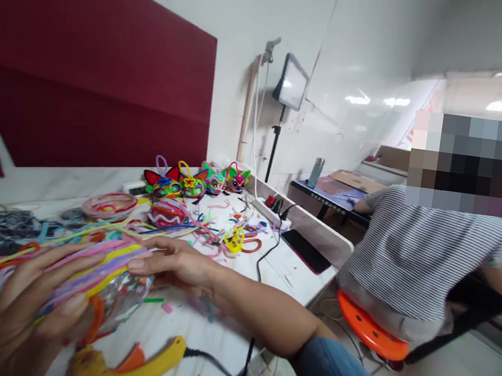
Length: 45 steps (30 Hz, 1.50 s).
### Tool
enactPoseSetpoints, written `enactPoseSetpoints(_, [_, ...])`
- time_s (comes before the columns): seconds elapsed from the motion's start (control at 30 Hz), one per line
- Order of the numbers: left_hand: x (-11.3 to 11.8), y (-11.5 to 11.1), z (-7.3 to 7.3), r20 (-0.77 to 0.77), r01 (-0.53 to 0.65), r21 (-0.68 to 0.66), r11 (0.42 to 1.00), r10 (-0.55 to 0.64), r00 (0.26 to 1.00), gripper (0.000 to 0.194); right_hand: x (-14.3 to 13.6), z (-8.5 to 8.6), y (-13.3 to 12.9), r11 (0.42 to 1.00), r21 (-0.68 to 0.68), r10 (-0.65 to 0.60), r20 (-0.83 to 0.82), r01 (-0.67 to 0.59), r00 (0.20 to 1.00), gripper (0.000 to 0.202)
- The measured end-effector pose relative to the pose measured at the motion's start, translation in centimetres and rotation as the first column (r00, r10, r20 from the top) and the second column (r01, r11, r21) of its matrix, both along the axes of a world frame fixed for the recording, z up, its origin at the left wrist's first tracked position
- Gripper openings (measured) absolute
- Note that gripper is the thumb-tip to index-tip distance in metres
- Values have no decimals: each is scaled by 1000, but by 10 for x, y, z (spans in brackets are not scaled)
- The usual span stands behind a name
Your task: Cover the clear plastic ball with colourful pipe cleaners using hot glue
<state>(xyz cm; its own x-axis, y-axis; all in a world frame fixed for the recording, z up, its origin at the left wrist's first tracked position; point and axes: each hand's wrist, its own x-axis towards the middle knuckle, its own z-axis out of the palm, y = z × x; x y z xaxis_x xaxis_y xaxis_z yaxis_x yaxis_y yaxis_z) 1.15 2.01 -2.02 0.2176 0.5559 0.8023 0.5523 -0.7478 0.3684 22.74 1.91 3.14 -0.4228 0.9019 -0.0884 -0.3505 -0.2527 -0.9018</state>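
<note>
Left hand (22,306) curves, fingers (65,267) spread, while the right hand (183,265) bends inward, its forearm (257,312) slanting

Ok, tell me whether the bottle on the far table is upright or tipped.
Upright: the bottle stands vertically on the far table, its silvery top uppermost.

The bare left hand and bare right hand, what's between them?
In the head view, a clear, shiny piece with pink, yellow and purple strips is between the left hand and the right hand.

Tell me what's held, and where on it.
One striped piece, in both hands: left hand around its left side, right hand on its right end.
</note>
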Motion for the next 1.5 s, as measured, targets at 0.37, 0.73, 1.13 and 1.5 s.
enactPoseSetpoints(0.37, [9, -20, 18, 11, 26, -38, 999, -26, 1000, 36, -4, -1, -10, 997, 33, -67, 7, 66, 998, 58])
enactPoseSetpoints(0.73, [2, -15, 17, -37, 152, -184, 971, -161, 986, 42, -2, -2, -9, 990, 53, -132, 35, 130, 991, 55])
enactPoseSetpoints(1.13, [-4, -11, 19, -5, 301, -244, 922, -312, 950, 59, 0, -6, -5, 990, 49, -136, 43, 134, 990, 54])
enactPoseSetpoints(1.5, [1, -19, 28, 231, 281, -468, 838, -191, 954, 61, -2, -8, -5, 988, 48, -147, 28, 145, 989, 56])
